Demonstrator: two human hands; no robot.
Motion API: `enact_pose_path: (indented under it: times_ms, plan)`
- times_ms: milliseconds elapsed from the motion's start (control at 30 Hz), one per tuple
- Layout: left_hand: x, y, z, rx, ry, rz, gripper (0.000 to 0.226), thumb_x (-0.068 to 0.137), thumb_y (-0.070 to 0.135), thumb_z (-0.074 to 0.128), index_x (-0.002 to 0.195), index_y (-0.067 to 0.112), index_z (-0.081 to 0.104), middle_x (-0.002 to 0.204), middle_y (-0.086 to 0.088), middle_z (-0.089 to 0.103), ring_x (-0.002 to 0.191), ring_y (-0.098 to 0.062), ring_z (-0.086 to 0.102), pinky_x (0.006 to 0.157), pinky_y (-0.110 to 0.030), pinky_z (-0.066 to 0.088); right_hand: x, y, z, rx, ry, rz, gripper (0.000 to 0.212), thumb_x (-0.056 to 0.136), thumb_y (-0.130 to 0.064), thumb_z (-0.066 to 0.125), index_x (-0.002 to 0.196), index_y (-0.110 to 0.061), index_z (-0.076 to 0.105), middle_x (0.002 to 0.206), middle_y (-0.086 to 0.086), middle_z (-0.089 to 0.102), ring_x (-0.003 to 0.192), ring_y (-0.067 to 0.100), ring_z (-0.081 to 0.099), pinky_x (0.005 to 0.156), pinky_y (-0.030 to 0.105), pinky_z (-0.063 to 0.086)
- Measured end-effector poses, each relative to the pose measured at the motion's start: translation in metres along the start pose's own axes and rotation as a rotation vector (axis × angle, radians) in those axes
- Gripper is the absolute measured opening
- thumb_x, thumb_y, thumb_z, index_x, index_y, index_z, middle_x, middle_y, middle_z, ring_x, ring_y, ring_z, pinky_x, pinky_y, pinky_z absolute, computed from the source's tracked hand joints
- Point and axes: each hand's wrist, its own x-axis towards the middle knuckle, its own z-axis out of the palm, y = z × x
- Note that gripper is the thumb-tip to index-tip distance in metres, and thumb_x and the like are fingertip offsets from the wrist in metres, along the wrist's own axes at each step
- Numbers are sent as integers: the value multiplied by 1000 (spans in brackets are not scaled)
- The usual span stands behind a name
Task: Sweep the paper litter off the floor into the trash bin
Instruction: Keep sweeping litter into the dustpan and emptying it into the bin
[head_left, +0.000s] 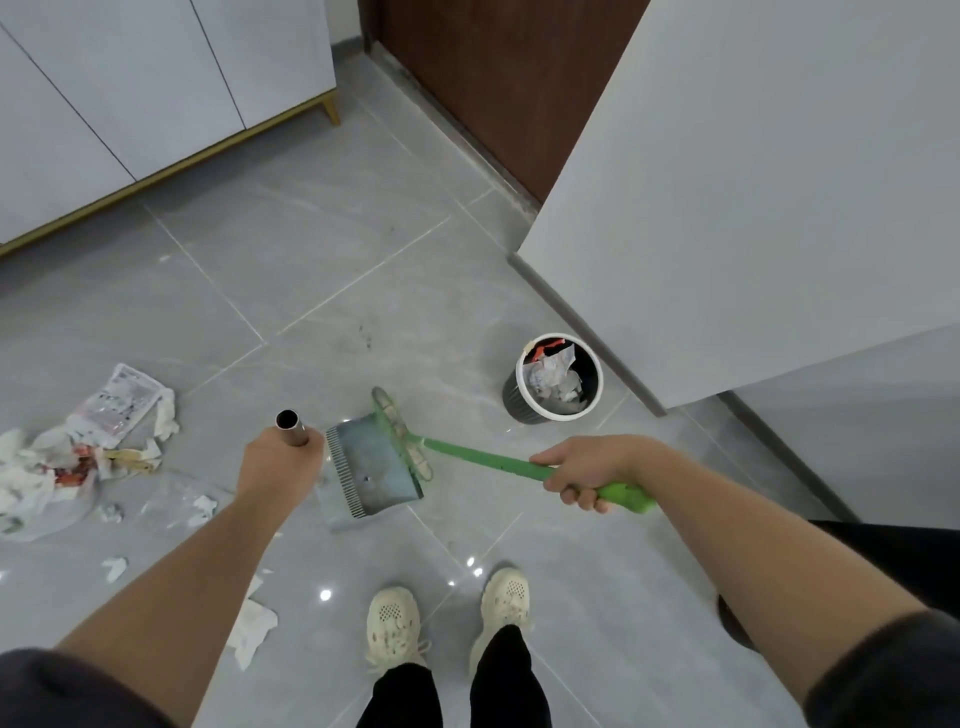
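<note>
Over tiles (311, 260), left hand (278, 465) grips pole (291, 427), right hand (587, 470) broom (483, 460)

Single wide-angle view, taken from head height and directed forward and steeply down at the floor (337, 270); the shoes (393, 626) are framed at the bottom edge, close beneath the camera.

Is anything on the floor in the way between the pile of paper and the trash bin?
Only the person's own tools: the dustpan and the broom are between the paper pile and the trash bin, held by the left hand and right hand. Nothing else visible blocks that stretch.
</note>
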Motion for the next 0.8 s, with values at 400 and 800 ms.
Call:
enact_pose_path:
  times_ms: [400, 800]
  plan:
    - [19, 64, 27, -150, 9, 21, 32, 87, 26, 49, 75, -1, 61, 57, -11, 60, 57, -29, 55, 57, -35, 46, 36, -26, -96, 8, 390, -103, 49, 83, 5, 41, 131, -5, 47, 63, 9, 52, 54, 22, 46, 53, 29, 42]
    - [59, 129, 64, -85, 41, 55, 27, 90, 23, 50, 74, 5, 64, 57, -8, 55, 51, -27, 49, 48, -26, 39, 68, -46, -211, -98, 377, 111, 41, 90, 2, 49, 52, -12, 55, 31, -1, 50, 47, 17, 48, 48, 22, 40]
